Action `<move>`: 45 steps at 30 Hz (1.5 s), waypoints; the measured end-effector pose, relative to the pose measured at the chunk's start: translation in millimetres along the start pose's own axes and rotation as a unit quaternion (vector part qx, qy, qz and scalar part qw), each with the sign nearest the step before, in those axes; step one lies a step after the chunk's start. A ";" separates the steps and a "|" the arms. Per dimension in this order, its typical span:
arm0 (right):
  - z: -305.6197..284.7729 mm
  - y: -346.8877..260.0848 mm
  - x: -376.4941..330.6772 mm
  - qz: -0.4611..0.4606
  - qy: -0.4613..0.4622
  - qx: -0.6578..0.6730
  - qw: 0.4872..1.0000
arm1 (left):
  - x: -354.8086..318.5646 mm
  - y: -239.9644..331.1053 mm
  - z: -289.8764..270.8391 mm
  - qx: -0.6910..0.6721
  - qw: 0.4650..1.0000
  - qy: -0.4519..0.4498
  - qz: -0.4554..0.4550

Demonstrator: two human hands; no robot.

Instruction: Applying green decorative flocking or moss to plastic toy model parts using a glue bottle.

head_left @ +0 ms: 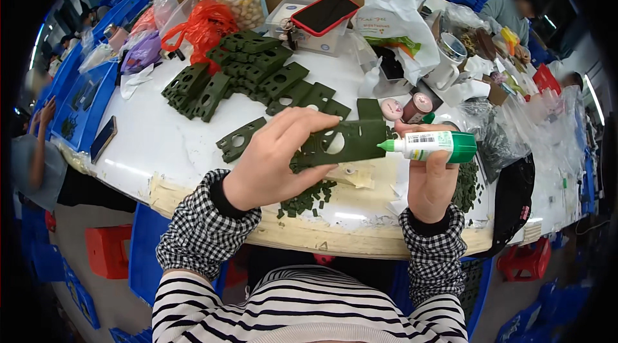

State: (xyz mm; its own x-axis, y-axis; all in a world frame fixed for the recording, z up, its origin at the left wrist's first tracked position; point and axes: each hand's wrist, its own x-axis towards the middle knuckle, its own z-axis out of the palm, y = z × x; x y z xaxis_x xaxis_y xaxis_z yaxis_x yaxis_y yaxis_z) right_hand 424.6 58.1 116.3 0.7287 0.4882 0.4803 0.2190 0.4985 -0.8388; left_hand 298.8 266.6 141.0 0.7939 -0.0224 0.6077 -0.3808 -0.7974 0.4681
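My left hand (277, 156) is closed on a dark green plastic plate (360, 138) with a round hole, its thumb and fingers gripping opposite edges. In my right hand (432, 182) lies a white glue bottle (428, 145) with a green base, held sideways. Its green nozzle tip points left and meets or nearly meets the plate's right end. Beneath my left hand small dark green pieces (302, 204) lie scattered on the table. Similar green plates are heaped in a pile (251, 63) beyond it, and a loose plate (241, 139) lies beside my left hand.
A red-cased phone (325, 13) rests on a clear box at the back. Red plastic bags (203, 24) and a white paper bag (399, 21) stand around it. A mug (447, 60) and plastic wrapping crowd the right. Another phone (104, 139) lies at the left edge. Other people sit nearby.
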 end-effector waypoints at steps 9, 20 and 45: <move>2.8 -0.5 -5.1 0.063 -0.008 0.016 0.998 | -10.8 -4.0 12.8 -0.067 0.997 -0.036 -0.006; 4.1 3.0 -3.0 0.020 -0.036 -0.035 0.999 | -12.2 -8.3 10.4 -0.075 0.996 -0.038 -0.004; 3.5 2.5 -3.8 0.010 -0.040 -0.034 0.999 | -11.9 -9.7 11.9 -0.070 0.997 -0.031 0.009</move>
State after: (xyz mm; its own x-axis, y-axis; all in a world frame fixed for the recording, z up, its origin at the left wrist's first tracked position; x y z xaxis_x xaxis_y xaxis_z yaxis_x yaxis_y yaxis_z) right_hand 420.1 60.0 113.4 0.6803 0.5542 0.4797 0.2500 0.4397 -0.8626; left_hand 298.8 267.3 121.7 0.8127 -0.0774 0.5775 -0.4543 -0.7047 0.5449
